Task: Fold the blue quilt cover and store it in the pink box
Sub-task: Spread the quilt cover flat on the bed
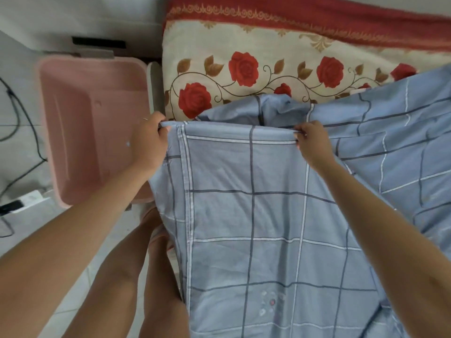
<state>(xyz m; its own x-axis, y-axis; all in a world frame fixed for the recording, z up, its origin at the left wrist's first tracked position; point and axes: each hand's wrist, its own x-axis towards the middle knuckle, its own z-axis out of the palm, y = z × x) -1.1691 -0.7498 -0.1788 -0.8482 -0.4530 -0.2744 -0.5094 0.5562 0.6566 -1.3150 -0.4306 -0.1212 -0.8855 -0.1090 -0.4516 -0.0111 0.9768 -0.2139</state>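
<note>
The blue quilt cover point(244, 211), checked with dark and white lines, hangs from a straight top edge held up in front of me; its far part trails onto the bed at the right. My left hand point(150, 140) grips the left corner of that edge. My right hand point(311, 140) pinches the same edge further right. The pink box point(48, 132) stands open on the floor to the left, nothing visible inside it.
A bed with a cream, red-rose blanket point(244, 69) fills the top right. Black cables point(26, 118) and a white power strip point(26, 198) lie on the tiled floor left of the box. My bare legs show below the cover.
</note>
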